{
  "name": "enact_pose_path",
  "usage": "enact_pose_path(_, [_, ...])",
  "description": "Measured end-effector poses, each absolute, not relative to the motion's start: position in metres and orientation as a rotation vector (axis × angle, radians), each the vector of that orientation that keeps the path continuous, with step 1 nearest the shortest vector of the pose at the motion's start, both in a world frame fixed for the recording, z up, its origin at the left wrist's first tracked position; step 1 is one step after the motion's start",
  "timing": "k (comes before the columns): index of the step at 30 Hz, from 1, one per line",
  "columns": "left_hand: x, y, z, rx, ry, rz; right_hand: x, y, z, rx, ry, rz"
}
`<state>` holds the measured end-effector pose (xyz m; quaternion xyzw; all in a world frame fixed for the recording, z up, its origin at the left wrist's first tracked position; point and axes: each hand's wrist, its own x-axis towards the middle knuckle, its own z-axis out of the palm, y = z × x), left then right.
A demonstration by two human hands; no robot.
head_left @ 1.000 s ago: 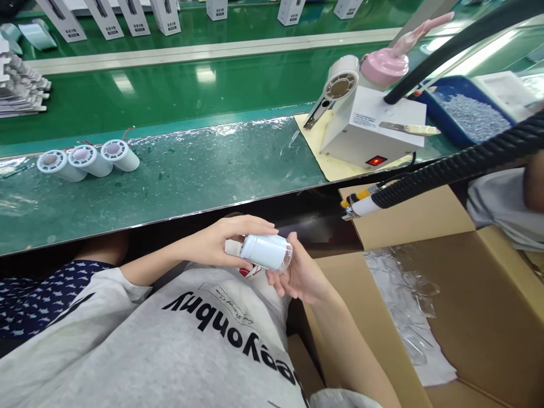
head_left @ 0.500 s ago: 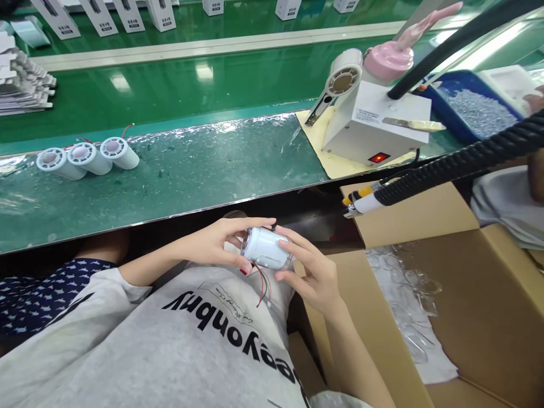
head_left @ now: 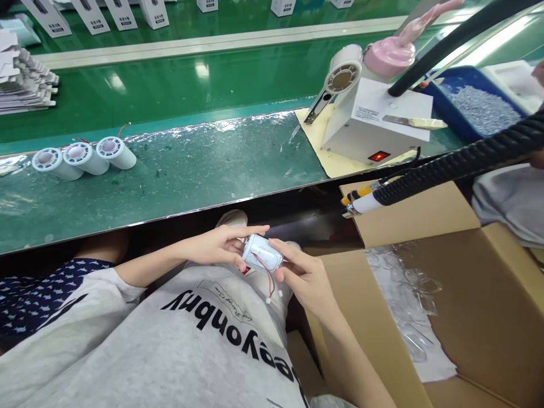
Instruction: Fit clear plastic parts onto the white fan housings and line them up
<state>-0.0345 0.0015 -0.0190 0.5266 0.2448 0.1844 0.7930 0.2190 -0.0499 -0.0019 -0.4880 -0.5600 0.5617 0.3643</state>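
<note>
Between my two hands, above my lap, I hold a light blue cylindrical fan housing [head_left: 264,253] lying on its side. My left hand [head_left: 223,245] grips its left end, thumb below and fingers above. My right hand [head_left: 306,276] is closed around the right end with thumb and fingertips. Thin red and dark wires [head_left: 269,277] run over the housing's near side and hang below it, with small white connectors at their ends. On the bench at the left stand three similar light blue housings [head_left: 115,153], their vented ends facing me. Part of the left end is hidden by my fingers.
A white machine [head_left: 376,122] with a lit red switch sits on the bench, a handheld fan [head_left: 340,79] beside it. A black hose [head_left: 459,164] crosses above an open cardboard box [head_left: 480,294] holding clear plastic pieces. A blue tray [head_left: 476,102] stands far right; another person's sleeve shows there.
The housing has turned in my hands, so the wires now lie across its near side. My right hand has shifted slightly left and the view has moved a little.
</note>
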Motion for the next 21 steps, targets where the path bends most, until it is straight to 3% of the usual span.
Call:
enact_pose_path(11, [-0.025,0.01,0.004,1.597,0.548,0.593,0.21,-0.047,-0.005,-1.238,-0.973,1.829])
enact_pose_path(21, [-0.018,0.004,0.002,1.187,0.7,0.499,0.23,-0.048,0.003,-1.163,-1.713,1.14])
